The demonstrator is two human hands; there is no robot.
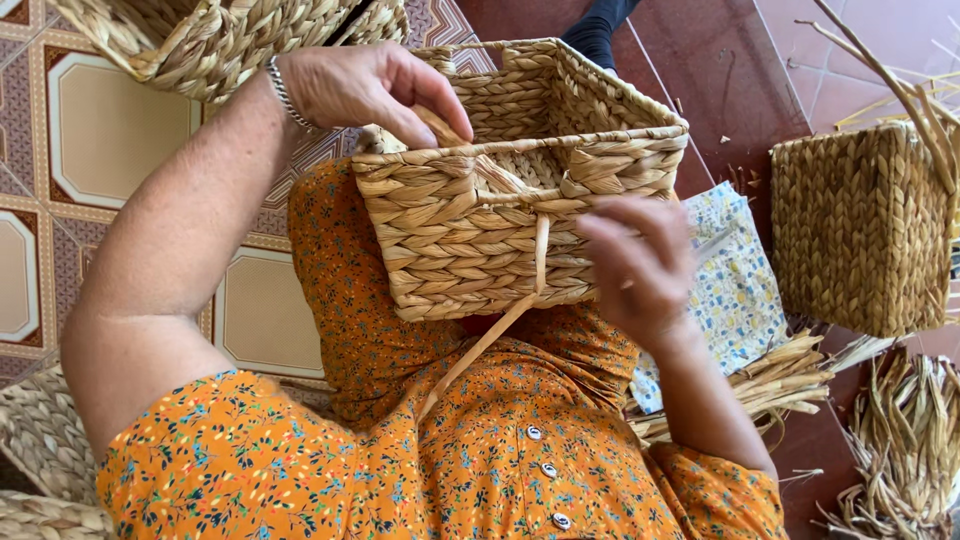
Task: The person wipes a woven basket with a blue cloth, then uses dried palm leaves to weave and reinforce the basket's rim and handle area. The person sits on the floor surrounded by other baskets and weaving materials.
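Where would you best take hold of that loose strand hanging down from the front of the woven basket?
Probably just below the rim, where the loose strand leaves the basket and lies flat against its front wall. Come from the right, as the right hand does; the left hand grips the rim's far-left corner. Lower down the strand trails slack across the orange dress, so a pinch there gives less control.

We see open tiled floor (110, 140) at left; woven basket (860, 230) and straw bundles (905, 440) crowd our right side.
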